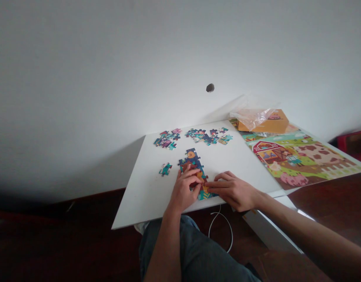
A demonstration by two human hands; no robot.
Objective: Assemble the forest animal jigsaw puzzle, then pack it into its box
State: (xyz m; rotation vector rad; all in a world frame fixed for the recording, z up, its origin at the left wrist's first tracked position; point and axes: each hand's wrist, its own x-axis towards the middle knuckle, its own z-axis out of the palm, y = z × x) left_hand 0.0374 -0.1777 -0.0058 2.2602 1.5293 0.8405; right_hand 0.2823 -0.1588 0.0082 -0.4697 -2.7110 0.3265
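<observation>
A partly joined jigsaw (191, 155) in dark blue, brown and orange lies near the front edge of the white board (145, 192). My left hand (185, 188) rests over its left side, fingers bent and spread, with the fingertips on the pieces. From the right, my right hand (235, 190) reaches in with its fingers stretched out and touching the jigsaw's right edge. Between the two hands, the fingertips nearly meet. One loose teal piece (165, 169) sits left of the jigsaw. Behind are a pile of loose pieces (168, 140) and another group (208, 138).
To the right lies a farm picture sheet (306, 160), with an orange box (267, 123) and clear plastic wrap (253, 113) at its back. A white wall (110, 78) with a hole rises behind. A white cable (231, 235) hangs below the front edge.
</observation>
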